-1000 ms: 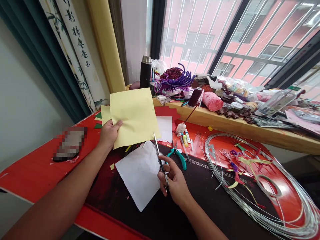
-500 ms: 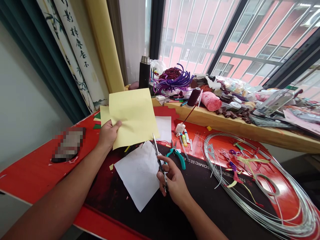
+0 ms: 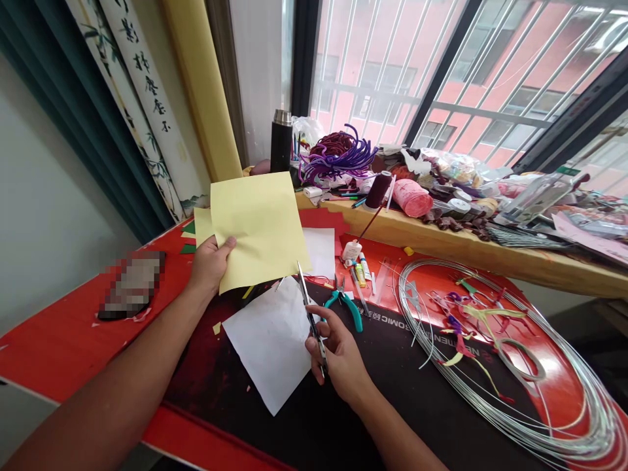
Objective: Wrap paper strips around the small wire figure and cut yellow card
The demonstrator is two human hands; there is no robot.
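Observation:
My left hand (image 3: 212,263) pinches a sheet of yellow paper (image 3: 258,229) at its lower left, the thumb on the near face and the fingers behind. The sheet is held up above the table and curves slightly. In my right hand (image 3: 338,356) is a pair of scissors (image 3: 310,320), tips pointing up toward the paper's lower right corner. Whether the blades touch the paper I cannot tell. Beneath the hands a white sheet of paper (image 3: 275,353) lies slanted on a dark mat (image 3: 392,412). Teal-handled pliers (image 3: 349,306) lie just beyond the scissors.
A large coil of wire (image 3: 579,405) spreads over the right side, with ribbon scraps inside. A small white bottle (image 3: 352,251) and tubes stand behind the pliers. The wooden sill (image 3: 471,261) holds yarn, purple cord (image 3: 343,157), a thermos (image 3: 281,140) and bags. A blurred-out object (image 3: 132,284) lies at left.
The view has shifted very slightly. Both hands, the yellow paper and the scissors keep nearly the same places relative to one another.

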